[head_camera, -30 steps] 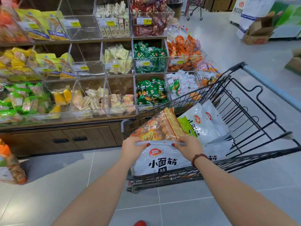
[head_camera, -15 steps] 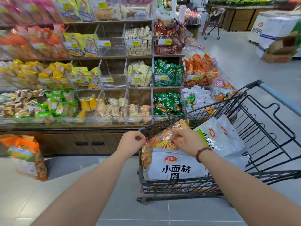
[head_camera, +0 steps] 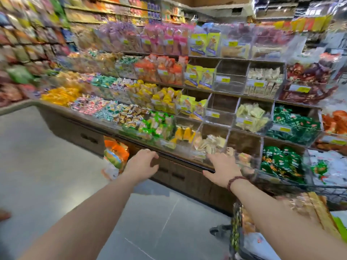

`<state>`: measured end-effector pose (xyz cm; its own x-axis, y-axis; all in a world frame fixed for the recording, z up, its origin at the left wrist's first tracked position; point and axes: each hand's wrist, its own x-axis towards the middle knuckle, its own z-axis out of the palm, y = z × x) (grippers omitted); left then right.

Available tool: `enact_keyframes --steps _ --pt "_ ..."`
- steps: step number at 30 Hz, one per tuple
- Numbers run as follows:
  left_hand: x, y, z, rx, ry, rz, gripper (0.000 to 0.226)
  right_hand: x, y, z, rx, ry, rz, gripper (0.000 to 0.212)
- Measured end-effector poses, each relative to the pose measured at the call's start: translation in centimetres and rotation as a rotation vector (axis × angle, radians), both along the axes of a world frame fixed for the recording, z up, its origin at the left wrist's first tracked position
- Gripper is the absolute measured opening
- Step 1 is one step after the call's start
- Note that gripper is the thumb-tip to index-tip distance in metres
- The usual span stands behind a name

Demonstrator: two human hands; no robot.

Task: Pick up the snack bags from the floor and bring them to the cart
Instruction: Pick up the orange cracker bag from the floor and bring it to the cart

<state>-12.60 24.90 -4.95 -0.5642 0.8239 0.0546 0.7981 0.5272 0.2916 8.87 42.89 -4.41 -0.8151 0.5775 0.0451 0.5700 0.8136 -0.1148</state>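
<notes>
both arms out in front, nothing in either. left hand (head_camera: 142, 164) palm down, fingers loosely bent, holding nothing. right hand (head_camera: 223, 169) flat, fingers spread apart, also empty. bead bracelet (head_camera: 237, 182) on that wrist.

one snack bag (head_camera: 116, 156), orange and green, sits on the floor (head_camera: 47, 175) at the foot of the shelf (head_camera: 187, 163), just left of my left hand and a little beyond it. its lower part is hidden behind my hand. can't tell if it leans on the wooden base.

cart (head_camera: 336, 195) near right, under my right forearm, wire rim blurred. in it an orange-gold bag (head_camera: 308, 205), and a white bag (head_camera: 257, 246) nearer me.

clear bins of wrapped sweets run across the far side. picture smeared, price labels unreadable.
</notes>
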Motion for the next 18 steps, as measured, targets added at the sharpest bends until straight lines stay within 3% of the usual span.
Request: enact_keyframes --steps 10,13,18 --pt "-16.1 -16.4 0.0 -0.121 0.090 0.267 0.051 -22.0 -9.8 -0.6 0.042 -0.084 0.284 0.063" --pt "-18.8 -19.4 -0.3 -0.124 0.054 0.337 0.063 -27.0 -12.1 -1.3 0.054 -0.104 0.366 0.064" --pt "-24.3 -22.3 -2.1 -0.181 0.077 0.406 0.059 -35.3 -14.3 -3.1 0.059 -0.142 0.461 0.064"
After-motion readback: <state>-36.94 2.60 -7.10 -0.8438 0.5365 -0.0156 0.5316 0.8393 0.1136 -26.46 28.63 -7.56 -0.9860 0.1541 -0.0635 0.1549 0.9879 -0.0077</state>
